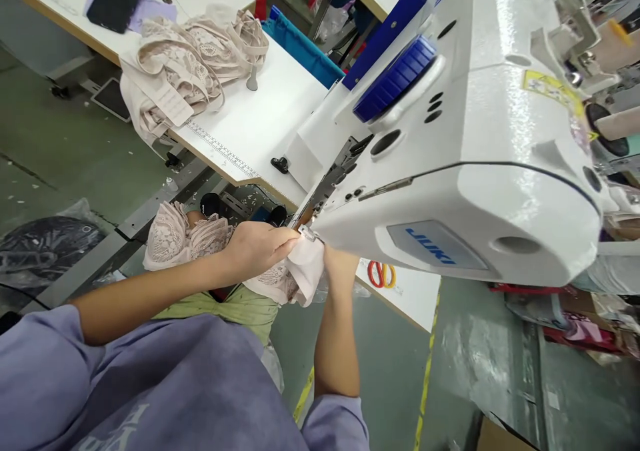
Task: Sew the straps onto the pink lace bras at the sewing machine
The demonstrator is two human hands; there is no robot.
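Note:
A pale beige lace bra (307, 271) hangs at the needle end of a white JUKI sewing machine (500, 204). My left hand (260, 247) is closed on it, thumb and fingers pinching the fabric right beside the presser foot area. On the other side of the cloth, my right hand (340, 267) is against the bra's edge; its fingers are hidden behind the machine head. More beige lace cups (175, 237) lie over my lap to the left, trailing from under my left forearm. The needle itself is hidden.
A heap of beige bras (185, 64) lies on the white table (285, 104), partly over its edge. Near it is a black phone (113, 4) on purple cloth. Scissors with red and yellow handles (381, 274) lie right of my right hand. The blue handwheel (395, 81) sits above.

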